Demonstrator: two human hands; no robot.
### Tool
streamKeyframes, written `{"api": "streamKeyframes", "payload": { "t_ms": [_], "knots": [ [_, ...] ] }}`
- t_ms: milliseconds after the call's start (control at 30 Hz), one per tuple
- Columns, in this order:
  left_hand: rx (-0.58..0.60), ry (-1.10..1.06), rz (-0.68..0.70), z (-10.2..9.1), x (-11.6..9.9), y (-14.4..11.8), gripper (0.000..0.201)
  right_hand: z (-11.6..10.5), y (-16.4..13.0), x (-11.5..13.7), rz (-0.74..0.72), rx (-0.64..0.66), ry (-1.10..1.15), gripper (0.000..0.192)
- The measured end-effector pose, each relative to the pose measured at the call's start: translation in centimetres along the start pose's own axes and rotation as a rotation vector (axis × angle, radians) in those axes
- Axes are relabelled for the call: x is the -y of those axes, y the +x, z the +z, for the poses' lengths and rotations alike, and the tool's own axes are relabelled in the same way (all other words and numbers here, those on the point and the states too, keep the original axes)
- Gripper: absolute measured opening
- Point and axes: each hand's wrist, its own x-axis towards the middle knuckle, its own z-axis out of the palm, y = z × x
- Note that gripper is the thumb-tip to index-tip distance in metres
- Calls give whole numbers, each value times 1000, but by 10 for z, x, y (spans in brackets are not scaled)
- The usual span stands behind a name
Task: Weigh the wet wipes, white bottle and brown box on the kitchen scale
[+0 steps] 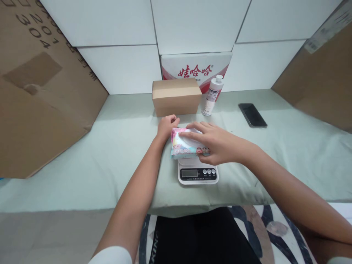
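Observation:
A soft pink and blue packet [183, 149] lies on a small white digital scale [198, 175] on the pale green cloth. My right hand [213, 143] rests over the packet from the right, fingers curled around its top and near side. My left hand [166, 126] sits at the packet's far left corner, fingers curled and touching it. The scale's display and buttons show below the packet.
A closed brown cardboard box [176, 96] stands just behind the hands, with a white bottle [212, 96] and a red-and-white carton [196, 69] beyond. A black phone [252, 115] lies to the right. Large cardboard sheets [41, 91] lean at both sides.

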Motion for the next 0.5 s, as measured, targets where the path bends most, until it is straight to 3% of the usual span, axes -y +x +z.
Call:
{"api": "streamKeyframes", "payload": {
  "t_ms": [233, 500],
  "knots": [
    [25, -10, -29, -4, -6, -4, 32, -3, -8, -2, 51, -67, 42, 85],
    [18, 8, -22, -1, -1, 2, 32, 12, 24, 21, 166, 37, -197, 97]
  ]
}}
